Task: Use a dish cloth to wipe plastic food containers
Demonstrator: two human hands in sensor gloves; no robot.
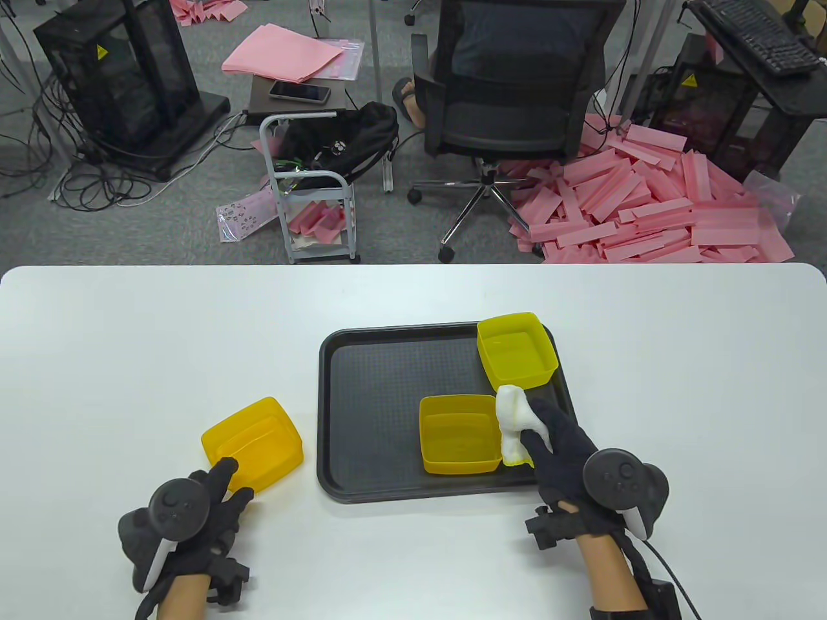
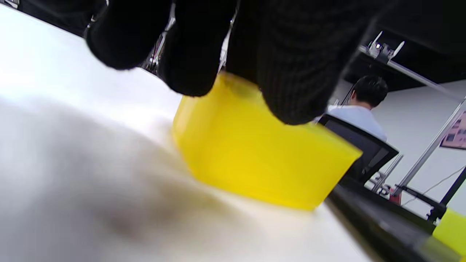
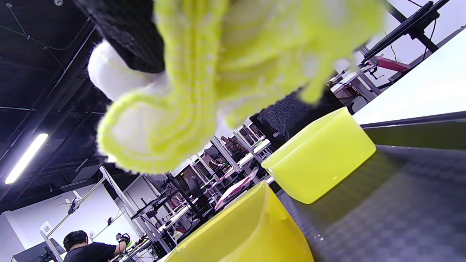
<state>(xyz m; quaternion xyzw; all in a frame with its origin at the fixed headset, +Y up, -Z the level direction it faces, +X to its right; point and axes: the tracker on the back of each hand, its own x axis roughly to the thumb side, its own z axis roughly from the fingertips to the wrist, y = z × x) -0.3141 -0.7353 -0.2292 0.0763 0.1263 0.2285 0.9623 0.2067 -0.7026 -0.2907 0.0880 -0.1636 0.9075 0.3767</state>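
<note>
My left hand rests on the table, fingers relaxed and grasping nothing; its fingertips sit at the near edge of the left container, which stands on the table just left of the tray. On the tray I see a near container and a far container. My right hand grasps the cloth at the near container's right rim.
</note>
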